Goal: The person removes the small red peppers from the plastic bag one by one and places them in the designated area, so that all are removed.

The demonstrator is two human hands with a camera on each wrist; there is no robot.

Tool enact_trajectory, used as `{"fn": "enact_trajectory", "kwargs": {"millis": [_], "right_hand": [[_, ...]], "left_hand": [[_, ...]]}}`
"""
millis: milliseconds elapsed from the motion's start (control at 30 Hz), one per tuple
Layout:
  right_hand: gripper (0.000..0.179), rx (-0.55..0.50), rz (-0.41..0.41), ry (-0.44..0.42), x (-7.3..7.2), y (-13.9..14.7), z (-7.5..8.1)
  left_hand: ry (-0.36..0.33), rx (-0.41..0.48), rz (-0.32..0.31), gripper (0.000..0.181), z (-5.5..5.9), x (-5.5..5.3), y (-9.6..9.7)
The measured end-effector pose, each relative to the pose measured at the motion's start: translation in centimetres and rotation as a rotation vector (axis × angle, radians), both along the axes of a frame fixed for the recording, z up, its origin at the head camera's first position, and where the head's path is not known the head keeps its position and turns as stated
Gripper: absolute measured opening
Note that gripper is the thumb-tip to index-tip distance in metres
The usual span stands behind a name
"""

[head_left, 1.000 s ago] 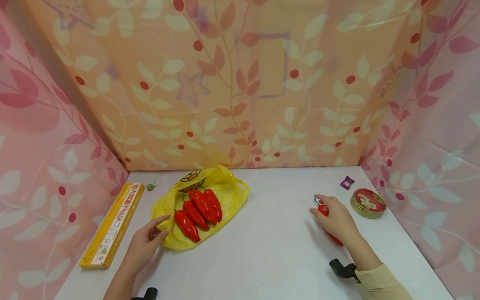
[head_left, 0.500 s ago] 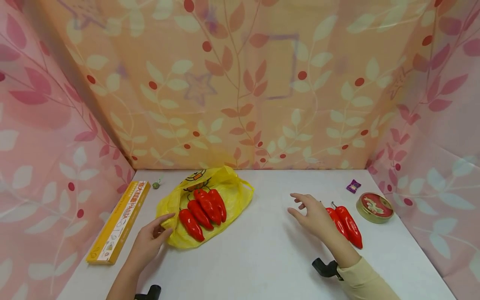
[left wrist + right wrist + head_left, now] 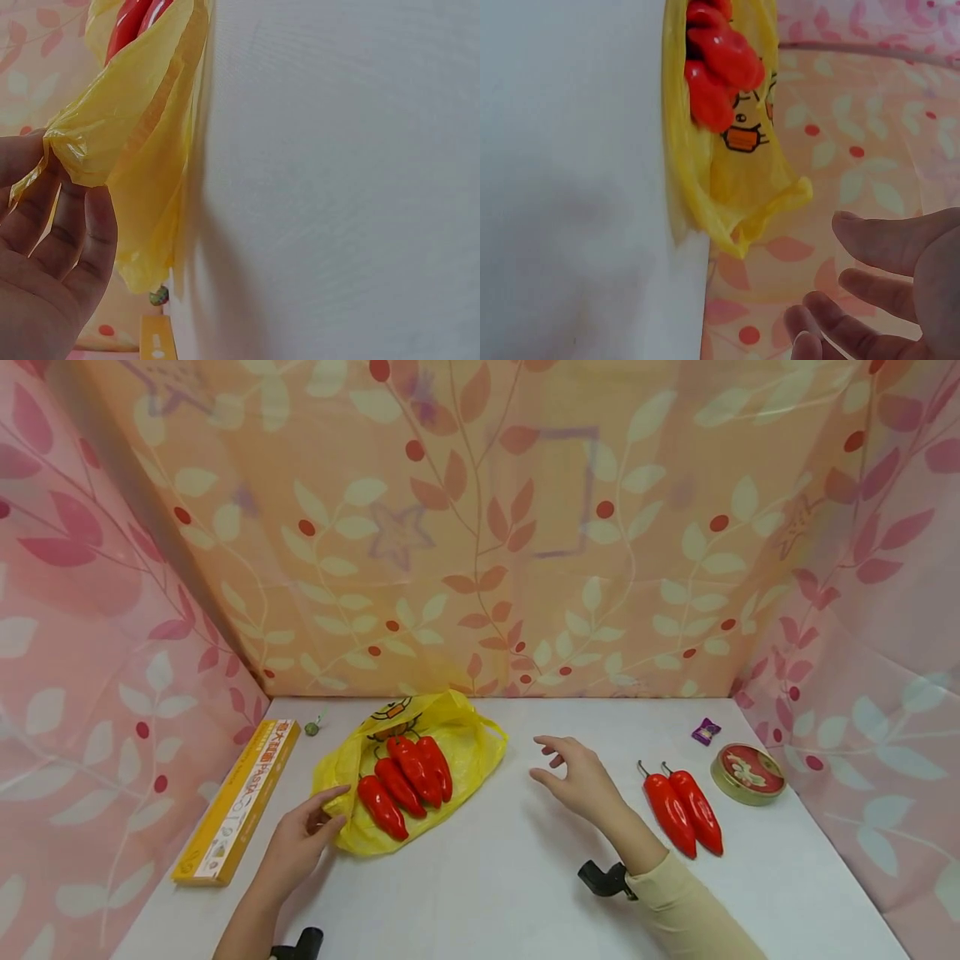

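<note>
My left hand (image 3: 295, 845) pinches the near-left edge of a yellow plastic bag (image 3: 474, 752). In the left wrist view the bag's gathered film (image 3: 90, 146) shows between thumb and fingers. Several glossy red peppers (image 3: 412, 770) lie in the spread mouth of the bag. My right hand (image 3: 577, 779) hovers over the table to the right of the bag, thumb and fingers apart, holding nothing. Farther right, two more red peppers (image 3: 669, 814) lie side by side on the table, stems pointing away from me.
A yellow pasta box (image 3: 238, 802) lies at the left edge, with a small green lollipop (image 3: 311, 727) beyond it. At the right are a round red-and-gold tin (image 3: 748, 774) and a purple wrapped candy (image 3: 706, 732). Patterned cloth walls (image 3: 480, 610) enclose the white table (image 3: 480, 893).
My right hand has let go of a red pepper beside another on the right and moved left toward the bag, its fingers spreading. My left hand has stayed at the bag's edge.
</note>
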State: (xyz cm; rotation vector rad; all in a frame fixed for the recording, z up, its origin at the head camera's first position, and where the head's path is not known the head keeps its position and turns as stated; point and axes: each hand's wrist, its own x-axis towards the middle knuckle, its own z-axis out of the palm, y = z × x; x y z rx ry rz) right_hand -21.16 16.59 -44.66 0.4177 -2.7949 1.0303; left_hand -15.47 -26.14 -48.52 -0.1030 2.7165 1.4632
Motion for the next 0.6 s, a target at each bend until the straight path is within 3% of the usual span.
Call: {"fn": "enact_trajectory", "kwargs": {"millis": [200, 600], "right_hand": [[0.052, -0.052, 0.052, -0.001, -0.7, -2.1, -0.2], [0.049, -0.159, 0.176, -0.107, -2.5, -8.0, -0.7]], "left_hand": [[-0.017, -0.009, -0.001, 0.046, 0.0, -0.1, 0.1], [-0.045, -0.013, 0.009, 0.047, -0.1, -0.2, 0.0]]}}
